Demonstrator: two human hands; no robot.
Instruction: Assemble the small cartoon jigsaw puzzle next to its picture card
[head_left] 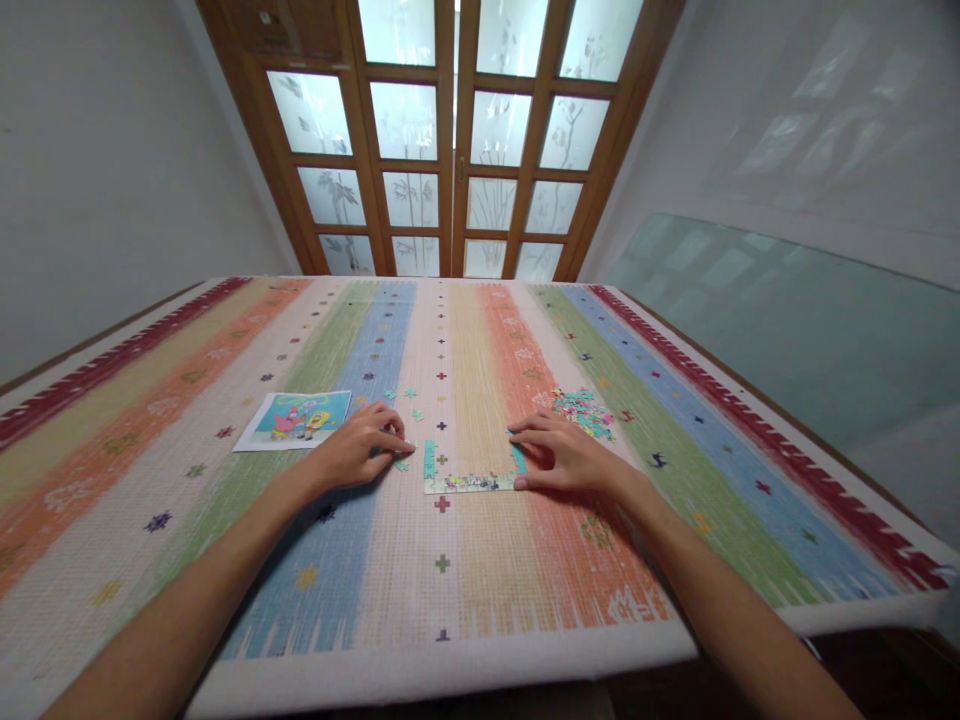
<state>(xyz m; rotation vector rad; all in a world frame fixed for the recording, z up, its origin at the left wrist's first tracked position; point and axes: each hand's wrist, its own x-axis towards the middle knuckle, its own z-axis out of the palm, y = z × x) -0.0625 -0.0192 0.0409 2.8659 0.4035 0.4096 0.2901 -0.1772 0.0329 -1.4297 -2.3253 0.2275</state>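
My left hand (366, 445) is closed in a pinch, thumb and index finger meeting at what looks like a small teal puzzle piece, mostly hidden by the fingertips. Another loose puzzle piece (403, 465) lies just under those fingers. A partly joined jigsaw puzzle (472, 483) forms a bottom row with a short teal column rising at each side. Around its right column, my right hand (566, 455) has the thumb at the lower corner and the index finger at the upper end. That hand's palm hides part of the cloth behind.
A printed cartoon picture (300, 415) lies left of my left hand. Several loose teal pieces (410, 393) are scattered beyond it. Past my right hand is a pile of puzzle pieces (583, 412). A striped tablecloth (487, 580) covers the table; glazed wooden doors (454, 200) stand behind.
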